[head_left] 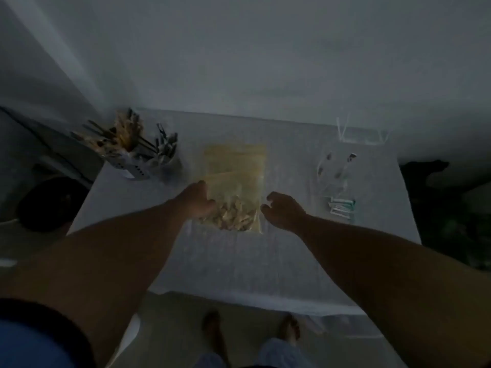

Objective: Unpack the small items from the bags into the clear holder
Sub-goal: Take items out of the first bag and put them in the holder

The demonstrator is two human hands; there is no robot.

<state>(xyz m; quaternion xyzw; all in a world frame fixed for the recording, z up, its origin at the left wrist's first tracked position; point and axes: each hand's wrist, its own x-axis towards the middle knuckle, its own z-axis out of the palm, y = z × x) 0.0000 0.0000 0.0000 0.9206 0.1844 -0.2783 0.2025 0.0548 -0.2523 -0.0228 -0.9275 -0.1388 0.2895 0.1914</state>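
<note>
Dim room, pale wall behind; white worktop fills the centre w/ everything on it, floor and the person's feet at 6 o'clock.

Biggest item: yellowish clear bag at centre of the worktop, flat-ish, small tan items heaped in its near end. At 10 o'clock from the bag, a pot of brushes/sticks w/ a smaller cup of dark tools just beside it. At 2 o'clock, clear holder, hard to read in this light; a few small dark-tipped pieces seem to sit in it. Near its front, at 4 o'clock from the bag, a bundle of teal-and-white pieces, maybe in another clear bag, can't tell.

Left hand is on the bag's left edge by the heap; grip looks closed on the plastic, but fingers are partly hidden, so not certain. Right hand is just beside the bag's right edge, grip apart, fingers curled, not touching as far as I can see.

Step, my read: getting hold of the bag to open it; contents not yet out. Next move needs right hand to take the far side, find the mouth, pull it apart, then carry items toward 2 o'clock to the holder. Thin plastic may slip.
</note>
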